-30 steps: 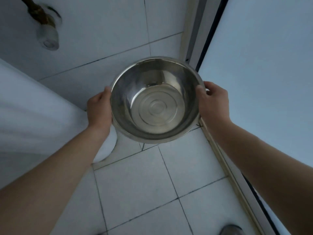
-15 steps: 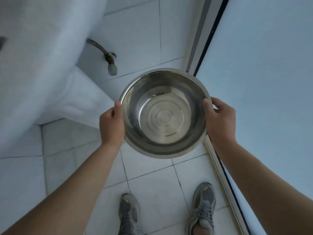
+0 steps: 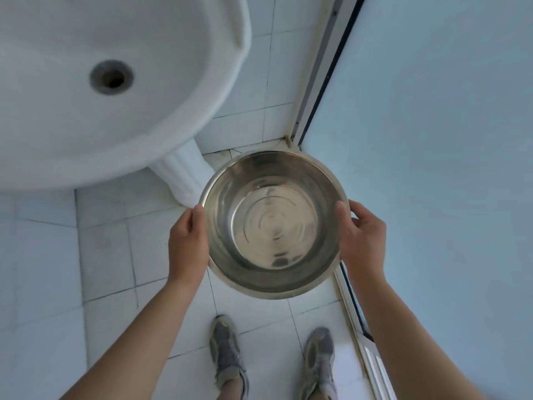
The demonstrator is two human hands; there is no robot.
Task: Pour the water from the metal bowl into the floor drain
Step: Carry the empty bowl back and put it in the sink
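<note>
Holds the metal bowl (image 3: 272, 223) in mid-air over the tiled floor (image 3: 109, 255), ahead of the shoes (image 3: 227, 356) and just right of the washbasin pedestal (image 3: 184, 174). Grips it two-handed at opposite sides: left hand (image 3: 187, 243) curled round the left rim with the thumb on the lip, right hand (image 3: 362, 241) likewise on the right rim, fingers wrapped behind the outer wall. Carries it mouth-up and close to level, evidently to prevent spilling ahead of the pour; judged sensible for a wide, smooth vessel. Shows faint ripples and reflections over the ringed base, consistent with shallow water; cannot confirm depth. Finds no floor drain in view: possibly hidden under the bowl, behind the pedestal or outside the picture. Notes the washbasin (image 3: 227, 82) overhanging at upper left with its own outlet (image 3: 111, 77), not the target named. Notes the door frame (image 3: 313, 82) close on the right, narrowing the working space. Rates the pouring step as not yet begun; judges locating the drain and lowering the bowl near it before tipping to be the next requirement. Flags splash onto the shoes as the main risk.
</note>
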